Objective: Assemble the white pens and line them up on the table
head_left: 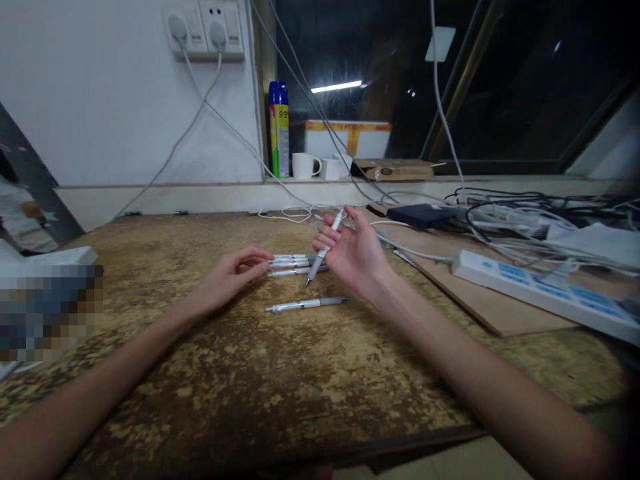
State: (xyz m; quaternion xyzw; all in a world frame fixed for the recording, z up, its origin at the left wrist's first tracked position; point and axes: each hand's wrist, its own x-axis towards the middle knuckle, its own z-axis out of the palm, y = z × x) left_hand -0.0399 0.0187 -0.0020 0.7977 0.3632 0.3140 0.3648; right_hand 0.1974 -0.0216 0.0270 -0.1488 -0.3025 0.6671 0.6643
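My right hand (353, 250) is closed around a white and grey pen (324, 252). That pen slants with its tip down, above the table. Several similar pens (291, 261) lie side by side behind it, their right ends partly hidden by the held pen and hand. My left hand (246, 267) is curled at their left ends, thumb and fingertips against them. Closer to me, another white and grey pen (305, 305) lies alone, its tip pointing right, with neither hand touching it.
The worn wooden table (280, 380) spreads below both arms. On the right are a white power strip (540, 287), a brown board (480, 303) and tangled cables. A spray can (280, 133), a white mug (304, 165) and a flat cardboard box (395, 169) stand on the sill.
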